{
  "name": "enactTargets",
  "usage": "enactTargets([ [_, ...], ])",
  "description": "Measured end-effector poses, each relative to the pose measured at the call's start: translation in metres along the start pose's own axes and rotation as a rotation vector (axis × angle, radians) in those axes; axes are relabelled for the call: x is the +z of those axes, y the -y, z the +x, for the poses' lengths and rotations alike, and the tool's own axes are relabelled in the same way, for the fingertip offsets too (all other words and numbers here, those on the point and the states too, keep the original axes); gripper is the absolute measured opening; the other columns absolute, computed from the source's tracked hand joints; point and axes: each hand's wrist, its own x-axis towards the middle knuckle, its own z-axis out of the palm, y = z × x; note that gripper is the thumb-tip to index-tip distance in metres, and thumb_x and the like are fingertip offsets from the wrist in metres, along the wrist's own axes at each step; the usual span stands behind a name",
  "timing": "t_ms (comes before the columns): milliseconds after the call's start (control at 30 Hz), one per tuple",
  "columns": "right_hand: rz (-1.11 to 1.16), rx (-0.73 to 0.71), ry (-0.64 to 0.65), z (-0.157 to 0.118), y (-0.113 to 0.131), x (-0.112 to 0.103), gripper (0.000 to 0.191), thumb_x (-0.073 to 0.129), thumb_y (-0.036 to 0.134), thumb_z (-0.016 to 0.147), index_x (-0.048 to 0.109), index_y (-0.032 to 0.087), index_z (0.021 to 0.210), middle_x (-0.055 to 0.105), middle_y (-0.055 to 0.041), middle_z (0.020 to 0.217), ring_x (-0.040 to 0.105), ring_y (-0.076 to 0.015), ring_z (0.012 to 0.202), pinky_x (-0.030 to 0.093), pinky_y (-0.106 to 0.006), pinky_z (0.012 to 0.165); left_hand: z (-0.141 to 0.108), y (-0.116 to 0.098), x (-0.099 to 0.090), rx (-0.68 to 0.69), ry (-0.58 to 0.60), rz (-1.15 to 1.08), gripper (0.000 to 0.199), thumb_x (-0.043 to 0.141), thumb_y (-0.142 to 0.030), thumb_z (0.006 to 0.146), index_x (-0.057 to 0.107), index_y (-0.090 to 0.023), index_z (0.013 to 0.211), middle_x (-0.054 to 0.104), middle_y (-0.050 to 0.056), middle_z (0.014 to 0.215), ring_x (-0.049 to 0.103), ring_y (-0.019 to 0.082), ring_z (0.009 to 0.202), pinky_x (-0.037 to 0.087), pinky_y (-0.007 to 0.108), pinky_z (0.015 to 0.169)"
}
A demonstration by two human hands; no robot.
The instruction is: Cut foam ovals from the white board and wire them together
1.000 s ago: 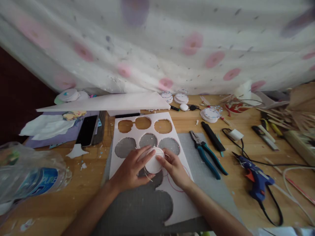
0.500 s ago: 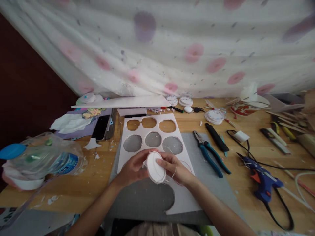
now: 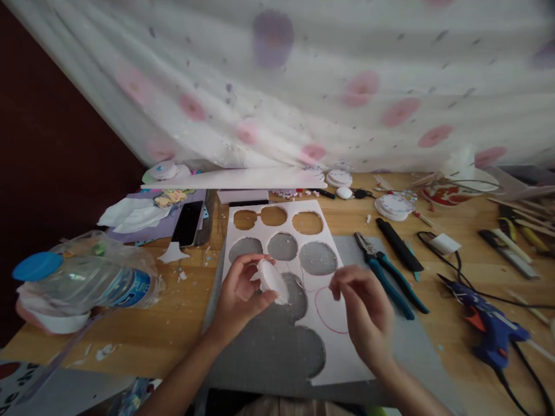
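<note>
My left hand (image 3: 243,292) grips a round white foam disc (image 3: 274,282) with a rough edge, fingers behind it and thumb at its lower rim. The disc is tilted, its flat face turned to the right. Apart from it on the right, my right hand (image 3: 365,306) is closed, fingertips pinched together and slightly blurred; what they hold, if anything, is too small to make out. Under both hands lies a white foam sheet (image 3: 347,361) with several round holes cut through it. A red circle is drawn on the sheet beside my right hand.
A grey mat (image 3: 416,358) lies under the sheet. To the right are pliers (image 3: 385,277), a black-handled tool (image 3: 399,244) and a blue glue gun (image 3: 485,329). At left lie a plastic bottle (image 3: 91,283) and a phone (image 3: 188,223). Stacked white discs (image 3: 393,205) stand farther back.
My right hand has let go of the disc and moved right, away from it. My left hand keeps the disc, now turned more edge-on. The whole view has shifted slightly.
</note>
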Motion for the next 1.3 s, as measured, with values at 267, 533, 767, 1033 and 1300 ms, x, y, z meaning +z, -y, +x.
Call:
enactTargets([
  [267,-0.463,-0.437,0.417,-0.033,0.032,0.016,0.048,0.054,-0.001,0.079,0.052,0.019,0.123,0.063,-0.0119,0.106,0.059,-0.0235,0.096,0.053,-0.037,0.078,-0.008,0.009,0.008,0.050,-0.019,0.152,0.054,0.082,-0.027,0.069,0.055,-0.028,0.116,0.054,0.008,0.120,0.055,0.025,0.115,0.052,0.039,0.094],
  [533,-0.481,-0.218,0.435,-0.024,0.023,0.033,0.048,0.052,0.010,0.090,0.043,0.020,0.136,0.055,-0.0132,0.134,0.051,-0.0242,0.124,0.049,-0.040,0.099,-0.012,0.011,0.015,0.077,0.073,0.234,0.065,0.084,-0.028,0.064,0.054,-0.028,0.122,0.055,0.006,0.122,0.053,0.025,0.116,0.048,0.038,0.099],
  [767,-0.349,-0.109,0.418,-0.015,0.026,0.031,0.035,0.049,0.011,0.092,0.053,0.022,0.125,0.061,-0.0098,0.118,0.058,-0.0207,0.112,0.051,-0.034,0.093,-0.010,0.001,0.014,0.065,0.153,0.344,0.060,0.077,-0.021,0.069,0.055,-0.029,0.124,0.060,0.006,0.123,0.057,0.024,0.114,0.050,0.035,0.096],
  [1033,-0.301,-0.085,0.438,-0.011,0.026,0.024,0.038,0.042,0.007,0.092,0.054,0.023,0.125,0.058,-0.0092,0.110,0.057,-0.0191,0.103,0.050,-0.032,0.086,-0.011,0.005,0.010,0.113,0.208,0.382,0.070,0.083,-0.028,0.065,0.054,-0.033,0.128,0.061,0.005,0.123,0.057,0.025,0.115,0.048,0.038,0.099],
  [1300,-0.231,-0.059,0.487,0.002,0.022,0.018,0.034,0.041,0.005,0.093,0.059,0.022,0.117,0.061,-0.0072,0.109,0.057,-0.0169,0.104,0.048,-0.029,0.087,-0.011,0.012,0.009,0.000,0.247,0.135,0.070,0.085,-0.024,0.060,0.058,-0.033,0.124,0.060,0.003,0.120,0.057,0.023,0.112,0.048,0.032,0.096],
])
